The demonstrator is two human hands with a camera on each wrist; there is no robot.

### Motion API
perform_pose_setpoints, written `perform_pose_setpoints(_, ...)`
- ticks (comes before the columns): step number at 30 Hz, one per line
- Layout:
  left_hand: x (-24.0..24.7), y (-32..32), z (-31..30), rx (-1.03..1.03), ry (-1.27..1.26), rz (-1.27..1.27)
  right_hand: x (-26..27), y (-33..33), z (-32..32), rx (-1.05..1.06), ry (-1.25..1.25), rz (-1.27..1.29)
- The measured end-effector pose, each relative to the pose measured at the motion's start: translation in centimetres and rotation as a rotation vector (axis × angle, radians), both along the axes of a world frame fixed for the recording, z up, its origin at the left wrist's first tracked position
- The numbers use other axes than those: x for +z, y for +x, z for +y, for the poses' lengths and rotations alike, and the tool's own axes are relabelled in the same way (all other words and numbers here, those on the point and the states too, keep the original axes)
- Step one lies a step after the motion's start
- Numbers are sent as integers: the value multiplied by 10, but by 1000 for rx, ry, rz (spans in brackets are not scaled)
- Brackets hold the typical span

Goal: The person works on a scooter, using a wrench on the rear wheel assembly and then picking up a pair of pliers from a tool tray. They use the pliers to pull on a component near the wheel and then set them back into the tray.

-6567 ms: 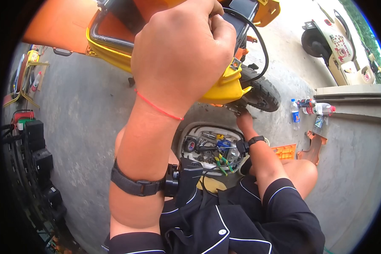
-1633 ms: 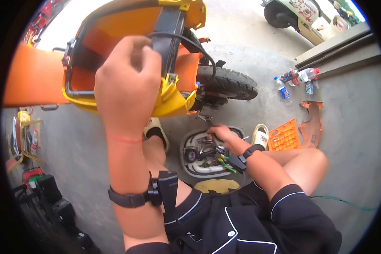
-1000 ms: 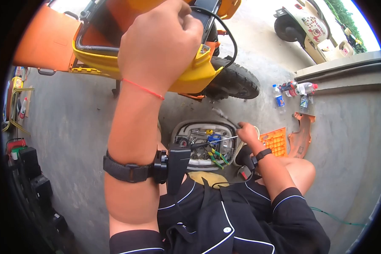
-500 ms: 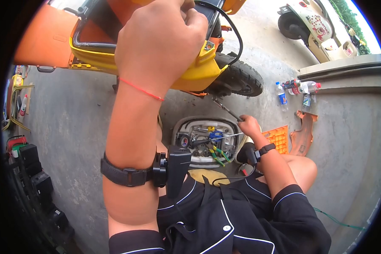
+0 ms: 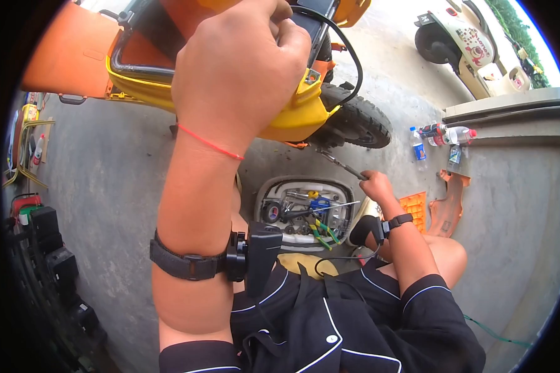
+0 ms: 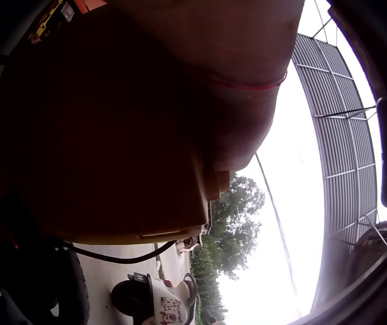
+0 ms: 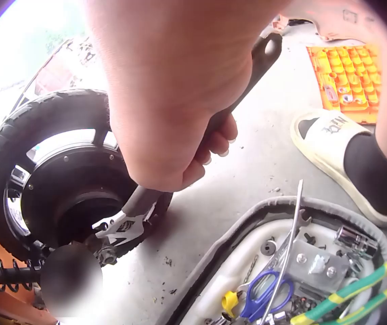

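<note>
My right hand [image 5: 376, 186] grips the dark handle of an adjustable wrench [image 5: 345, 165]. In the right wrist view, the handle runs through the curled fingers, its holed end sticking out behind. The silver wrench head [image 7: 122, 227] overlaps the axle nut [image 7: 105, 254] at the hub of the black wheel [image 7: 41, 122]. High in the head view, my left hand [image 5: 236, 74] is at the scooter's yellow body panel [image 5: 298, 118], beside the open orange compartment. Its back faces the camera and hides most of the fingers, so I cannot tell whether they grip anything.
A tool tray [image 5: 259, 208] between my feet holds pliers [image 5: 322, 233], blue-handled scissors [image 7: 268, 298], black tape and a long-shafted screwdriver. To the right lie orange plastic parts [image 5: 414, 208] and several bottles [image 5: 419, 149]. Black battery-like boxes [image 5: 62, 268] line the left side.
My right hand has moved from over the tool tray to its right side, and the wrench head has come up to the wheel hub. My left hand stays at the scooter body.
</note>
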State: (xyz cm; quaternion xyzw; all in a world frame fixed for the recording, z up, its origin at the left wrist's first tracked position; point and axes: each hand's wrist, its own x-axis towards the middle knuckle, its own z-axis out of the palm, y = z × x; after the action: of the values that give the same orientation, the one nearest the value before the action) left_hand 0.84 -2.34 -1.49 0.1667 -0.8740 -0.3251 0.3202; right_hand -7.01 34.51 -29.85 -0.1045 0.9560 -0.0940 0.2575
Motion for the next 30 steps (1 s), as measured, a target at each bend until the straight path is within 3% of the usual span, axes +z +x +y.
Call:
perform_pose_setpoints(14,2,0,0,-9,26,-1,-27,-8,6,55,-47,-37)
perform_pose_setpoints(20,0,-1,2,-1,36,10,-69,-21,13,144,-111,68)
perform_pose_setpoints(27,1,-1,4,16,91,-2,-110,-33,1,109,-107,28)
perform_pose_setpoints(30,17,-6,27,188,100,58,-134,-38,-9,62,-157,-11)
